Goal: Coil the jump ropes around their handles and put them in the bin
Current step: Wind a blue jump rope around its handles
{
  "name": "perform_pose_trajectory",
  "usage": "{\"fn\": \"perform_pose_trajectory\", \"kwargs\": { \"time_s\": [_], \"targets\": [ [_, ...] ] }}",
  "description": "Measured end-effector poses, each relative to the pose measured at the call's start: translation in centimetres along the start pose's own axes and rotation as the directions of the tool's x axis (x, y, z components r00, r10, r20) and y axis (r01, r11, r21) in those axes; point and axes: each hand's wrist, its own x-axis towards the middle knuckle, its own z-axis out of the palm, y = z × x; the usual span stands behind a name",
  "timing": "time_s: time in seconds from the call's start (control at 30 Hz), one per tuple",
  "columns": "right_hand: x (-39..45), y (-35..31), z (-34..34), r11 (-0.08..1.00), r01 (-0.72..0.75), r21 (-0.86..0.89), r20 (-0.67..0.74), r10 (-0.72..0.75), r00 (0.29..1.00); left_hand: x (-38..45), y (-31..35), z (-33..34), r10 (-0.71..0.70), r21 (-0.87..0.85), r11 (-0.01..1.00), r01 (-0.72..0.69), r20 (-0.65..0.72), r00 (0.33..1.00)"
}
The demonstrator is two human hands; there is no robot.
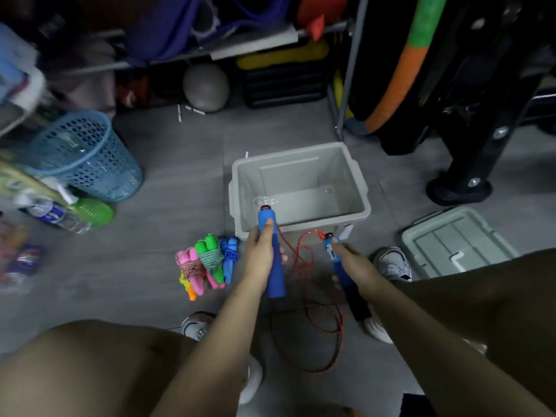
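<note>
While each hand grips a blue handle [272, 251], red rope [307, 320] slack, bin [301, 218] beyond.

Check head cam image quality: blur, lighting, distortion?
Head view: dim, shelves at top nearly black; strong motion blur at the left edge around the blue basket and bottles; wide-angle bending at the borders. Centre is sharp enough: grey bin, left hand and right hand each gripping a blue handle, red rope readable. No glare.

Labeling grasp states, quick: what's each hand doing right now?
Left hand: grips a blue handle.
Right hand: grips the other blue handle; red rope hangs uncoiled.
</note>
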Motion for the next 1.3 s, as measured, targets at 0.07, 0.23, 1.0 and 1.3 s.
{"fn": "perform_pose_trajectory", "kwargs": {
  "time_s": [0.07,0.23,1.0,1.3],
  "targets": [
    [-1.2,-0.8,-0.2,1.000,0.010,0.005,0.031,-0.010,0.999,-0.6,2.5,-0.8,0.045,0.084,0.995,-0.050,0.064,0.997],
    [-4.2,-3.4,0.0,0.982,0.044,0.184,0.155,-0.073,0.985,-2.7,7.1,-1.6,-0.136,0.238,0.968,0.073,0.261,0.956],
    [-6.3,-13.1,0.7,0.539,0.620,-0.570,0.479,-0.395,0.784,-1.0,12.1,-2.8,0.119,-0.053,0.992,-0.110,0.204,0.972],
    [-4.2,-12.1,2.0,0.690,0.598,-0.408,0.310,-0.512,0.801,-0.2,11.0,-2.1,0.061,0.233,0.965,-0.120,0.245,0.968]
  ]
}}
